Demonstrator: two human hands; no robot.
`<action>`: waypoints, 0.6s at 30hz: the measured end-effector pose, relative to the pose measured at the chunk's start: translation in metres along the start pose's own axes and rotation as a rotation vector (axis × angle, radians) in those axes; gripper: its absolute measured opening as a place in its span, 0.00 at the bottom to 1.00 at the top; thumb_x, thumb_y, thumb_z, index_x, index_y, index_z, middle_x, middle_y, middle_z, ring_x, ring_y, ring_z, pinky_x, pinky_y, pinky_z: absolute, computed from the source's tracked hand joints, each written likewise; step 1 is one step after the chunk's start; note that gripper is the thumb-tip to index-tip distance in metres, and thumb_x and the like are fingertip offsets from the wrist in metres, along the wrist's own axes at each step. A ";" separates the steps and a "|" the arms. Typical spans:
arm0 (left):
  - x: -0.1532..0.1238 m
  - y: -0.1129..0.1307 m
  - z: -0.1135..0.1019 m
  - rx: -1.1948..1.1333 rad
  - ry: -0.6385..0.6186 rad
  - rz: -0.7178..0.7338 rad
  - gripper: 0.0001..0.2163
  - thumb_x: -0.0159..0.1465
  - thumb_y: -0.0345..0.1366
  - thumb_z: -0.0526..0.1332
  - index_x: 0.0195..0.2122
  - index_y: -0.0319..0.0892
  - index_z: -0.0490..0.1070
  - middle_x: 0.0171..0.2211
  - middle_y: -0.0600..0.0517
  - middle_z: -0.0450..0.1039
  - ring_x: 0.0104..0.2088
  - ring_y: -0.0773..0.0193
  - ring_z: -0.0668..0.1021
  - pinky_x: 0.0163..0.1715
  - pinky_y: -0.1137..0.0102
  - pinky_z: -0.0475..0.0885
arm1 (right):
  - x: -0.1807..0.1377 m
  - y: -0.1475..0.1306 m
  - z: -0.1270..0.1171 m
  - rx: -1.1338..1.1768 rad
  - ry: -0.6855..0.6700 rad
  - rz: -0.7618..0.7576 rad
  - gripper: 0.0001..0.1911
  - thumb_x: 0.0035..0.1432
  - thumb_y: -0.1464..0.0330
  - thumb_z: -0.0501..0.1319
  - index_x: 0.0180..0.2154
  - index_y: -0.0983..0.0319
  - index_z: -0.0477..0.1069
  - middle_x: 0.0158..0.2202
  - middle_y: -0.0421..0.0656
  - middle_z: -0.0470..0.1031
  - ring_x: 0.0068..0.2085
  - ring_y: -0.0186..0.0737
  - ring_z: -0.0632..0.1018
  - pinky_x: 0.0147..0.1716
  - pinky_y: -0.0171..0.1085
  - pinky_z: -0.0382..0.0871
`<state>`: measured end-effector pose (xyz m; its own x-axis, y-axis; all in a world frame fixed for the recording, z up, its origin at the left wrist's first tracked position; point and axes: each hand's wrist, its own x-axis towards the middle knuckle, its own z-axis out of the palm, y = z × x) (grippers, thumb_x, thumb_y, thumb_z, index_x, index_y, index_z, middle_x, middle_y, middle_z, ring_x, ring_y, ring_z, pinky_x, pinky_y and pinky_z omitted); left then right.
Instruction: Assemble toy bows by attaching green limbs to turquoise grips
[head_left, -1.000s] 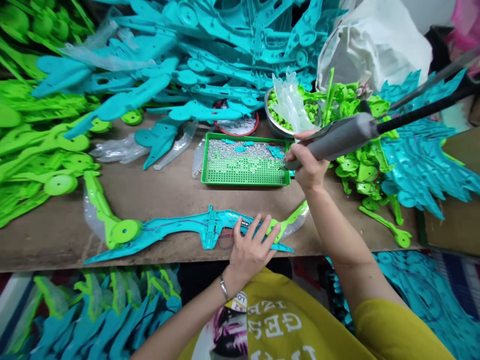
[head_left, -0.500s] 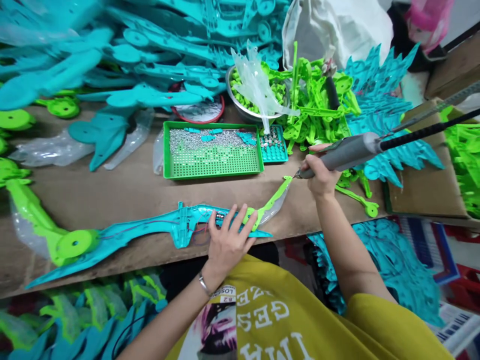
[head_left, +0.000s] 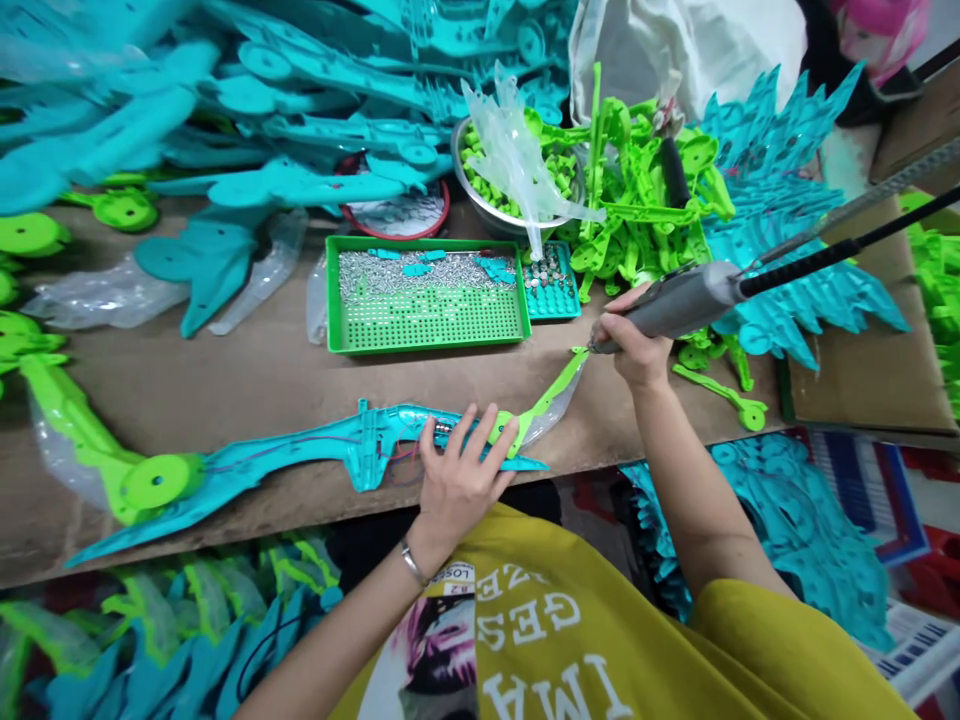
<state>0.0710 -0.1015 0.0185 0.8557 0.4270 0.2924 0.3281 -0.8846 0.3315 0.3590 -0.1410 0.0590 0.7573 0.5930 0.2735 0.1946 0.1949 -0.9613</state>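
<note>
A long turquoise plastic toy-bow half (head_left: 285, 451) lies along the front of the table, with thin wires along it. On its left end sits a green limb (head_left: 82, 425) with a clear piece. At its right end another green limb (head_left: 551, 393) angles up and away, a clear piece along its side. My left hand (head_left: 466, 462) lies flat with fingers spread over the bow's right part, fingertips at the green limb's base. My right hand (head_left: 637, 340) is wrapped round a grey electric screwdriver (head_left: 686, 302), its tip at the green limb's far end.
Behind the bow stands a green tray (head_left: 427, 345) of screws beside a small turquoise tray (head_left: 553, 300). A metal bowl (head_left: 487, 213) holds small green parts. Turquoise parts (head_left: 322, 80) pile up at back left, green parts (head_left: 637, 200) at back right. A cardboard box (head_left: 862, 370) stands right.
The view has shifted slightly. Both hands keep nearly the same places on the bow and screwdriver; the screwdriver's tip stays at the green limb's end, its body slightly shifted.
</note>
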 end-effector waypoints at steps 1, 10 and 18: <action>0.000 0.000 0.000 -0.003 -0.012 -0.002 0.24 0.67 0.46 0.65 0.64 0.52 0.70 0.64 0.45 0.70 0.63 0.45 0.72 0.70 0.41 0.39 | 0.000 0.001 0.000 0.006 -0.030 0.005 0.12 0.47 0.63 0.73 0.31 0.59 0.72 0.17 0.33 0.69 0.18 0.34 0.72 0.20 0.35 0.69; -0.002 -0.001 0.001 -0.007 -0.040 0.002 0.25 0.68 0.46 0.63 0.66 0.52 0.67 0.65 0.43 0.69 0.64 0.44 0.71 0.69 0.39 0.39 | 0.013 -0.008 -0.003 -0.061 -0.291 0.066 0.17 0.46 0.56 0.75 0.34 0.58 0.75 0.17 0.34 0.71 0.17 0.35 0.71 0.19 0.37 0.66; -0.015 0.005 0.001 -0.005 0.144 0.128 0.24 0.68 0.45 0.61 0.64 0.47 0.67 0.64 0.41 0.69 0.68 0.46 0.66 0.70 0.41 0.39 | -0.013 -0.047 0.048 0.029 -0.380 -0.026 0.26 0.48 0.57 0.75 0.50 0.47 0.74 0.31 0.37 0.79 0.32 0.45 0.81 0.38 0.49 0.79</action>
<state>0.0607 -0.1123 0.0145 0.8241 0.3342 0.4573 0.2182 -0.9324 0.2882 0.3105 -0.1204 0.1018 0.4659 0.8341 0.2954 0.1884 0.2327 -0.9541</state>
